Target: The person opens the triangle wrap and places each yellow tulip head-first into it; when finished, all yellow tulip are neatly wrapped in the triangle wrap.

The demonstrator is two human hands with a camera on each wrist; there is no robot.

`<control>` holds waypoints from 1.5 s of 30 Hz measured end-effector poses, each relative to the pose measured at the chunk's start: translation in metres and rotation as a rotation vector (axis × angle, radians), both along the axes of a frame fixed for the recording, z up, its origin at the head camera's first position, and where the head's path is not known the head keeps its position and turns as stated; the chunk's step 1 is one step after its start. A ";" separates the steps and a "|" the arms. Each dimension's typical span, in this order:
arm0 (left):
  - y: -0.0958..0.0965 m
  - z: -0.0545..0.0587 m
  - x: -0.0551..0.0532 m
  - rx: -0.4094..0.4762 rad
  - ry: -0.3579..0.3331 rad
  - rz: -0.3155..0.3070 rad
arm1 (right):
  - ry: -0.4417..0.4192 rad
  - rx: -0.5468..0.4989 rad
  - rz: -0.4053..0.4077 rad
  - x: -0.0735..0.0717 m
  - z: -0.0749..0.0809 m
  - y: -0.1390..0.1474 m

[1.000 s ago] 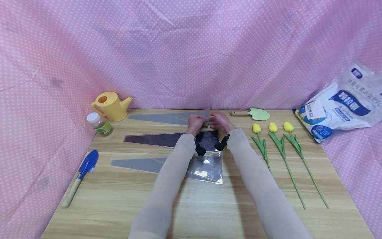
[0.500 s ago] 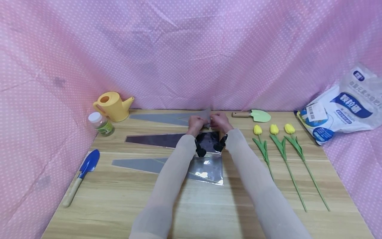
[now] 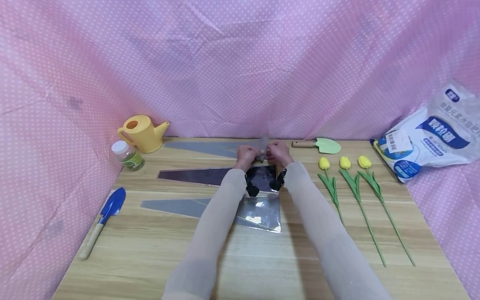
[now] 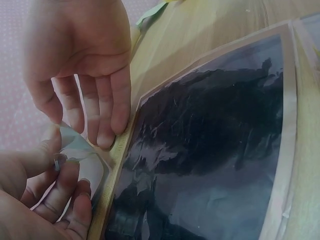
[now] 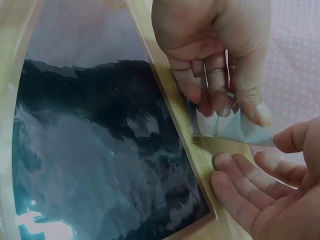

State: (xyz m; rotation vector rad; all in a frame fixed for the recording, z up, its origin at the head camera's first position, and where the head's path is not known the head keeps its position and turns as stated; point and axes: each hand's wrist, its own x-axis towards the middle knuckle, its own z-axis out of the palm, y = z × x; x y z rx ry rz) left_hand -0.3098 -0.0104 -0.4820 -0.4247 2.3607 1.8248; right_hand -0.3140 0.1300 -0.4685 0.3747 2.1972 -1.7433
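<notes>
Three long tapered flower sleeves of plastic film lie on the table. At the back, the grey one (image 3: 198, 146) has its wide end raised between both hands. My left hand (image 3: 246, 156) pinches that end between thumb and fingers, its film (image 5: 240, 131) creased there in the right wrist view. From the right, my right hand (image 3: 279, 154) holds the raised edge at thumb and fingertip, the other fingers apart from it. In the left wrist view a bit of the film (image 4: 82, 145) shows between the hands. Just in front lies the dark sleeve (image 3: 195, 176), nearer still a clear-and-grey sleeve (image 3: 258, 212).
On the left stand a yellow watering can (image 3: 144, 134) and a lidded jar (image 3: 129, 157), with a blue trowel (image 3: 112, 204) nearer. A green trowel (image 3: 328, 146) lies at the back. Three yellow tulips (image 3: 345, 163) and a white printed bag (image 3: 431, 137) are on the right.
My right fingers have come together at the sleeve's wide end. That film edge now stands up and has moved right toward them. The left hand keeps its place.
</notes>
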 end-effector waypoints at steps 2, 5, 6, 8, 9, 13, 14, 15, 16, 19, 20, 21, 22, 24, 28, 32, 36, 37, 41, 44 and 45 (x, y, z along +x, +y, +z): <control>0.000 0.000 -0.002 0.021 -0.024 0.004 | 0.003 -0.004 -0.012 -0.001 -0.001 0.000; 0.002 0.001 -0.005 0.064 -0.057 0.021 | 0.003 -0.017 -0.030 -0.001 0.000 0.001; 0.002 0.001 -0.006 0.082 -0.066 0.028 | 0.002 -0.024 -0.035 -0.001 0.000 0.002; 0.003 0.002 -0.007 0.110 -0.074 0.043 | 0.001 -0.035 -0.041 0.000 0.001 0.003; 0.004 0.003 -0.007 0.114 -0.070 0.049 | 0.000 -0.041 -0.042 0.000 0.001 0.003; 0.005 0.004 -0.008 0.103 -0.063 0.062 | 0.009 -0.040 -0.035 0.000 0.001 0.006; 0.005 0.004 -0.009 0.090 -0.061 0.064 | 0.013 -0.037 -0.032 0.000 0.001 0.006; 0.005 0.005 -0.009 0.077 -0.060 0.066 | 0.018 -0.029 -0.028 0.000 0.000 0.007; 0.006 0.005 -0.009 0.058 -0.057 0.067 | 0.022 -0.026 -0.027 0.001 0.000 0.008; 0.006 0.006 -0.010 -0.008 -0.052 0.067 | 0.032 -0.028 -0.030 0.001 -0.002 0.010; 0.006 0.006 -0.010 -0.041 -0.047 0.063 | 0.032 -0.030 -0.034 0.001 -0.003 0.011; 0.006 0.006 -0.011 -0.070 -0.043 0.059 | 0.033 -0.037 -0.041 0.001 -0.004 0.012; 0.006 0.006 -0.011 -0.099 -0.041 0.053 | 0.036 -0.036 -0.049 0.001 -0.005 0.012; 0.006 0.005 -0.012 -0.140 -0.034 0.042 | 0.040 -0.021 -0.062 0.002 -0.006 0.014; 0.005 0.003 -0.014 -0.179 -0.026 0.023 | 0.059 0.032 -0.082 0.003 -0.008 0.018; 0.005 0.001 -0.015 -0.184 -0.030 0.014 | 0.082 0.077 -0.090 0.004 -0.010 0.021; 0.005 0.001 -0.016 -0.159 -0.052 0.012 | 0.113 0.163 -0.091 0.004 -0.012 0.023; 0.004 0.001 -0.016 -0.154 -0.055 0.012 | 0.121 0.189 -0.089 0.004 -0.013 0.023; 0.004 0.001 -0.015 -0.167 -0.055 0.007 | 0.148 0.281 -0.069 0.004 -0.016 0.024; 0.005 0.002 -0.014 -0.204 -0.046 -0.002 | 0.151 0.328 -0.048 0.004 -0.016 0.024; 0.005 0.002 -0.014 -0.213 -0.044 -0.005 | 0.150 0.342 -0.042 0.005 -0.016 0.024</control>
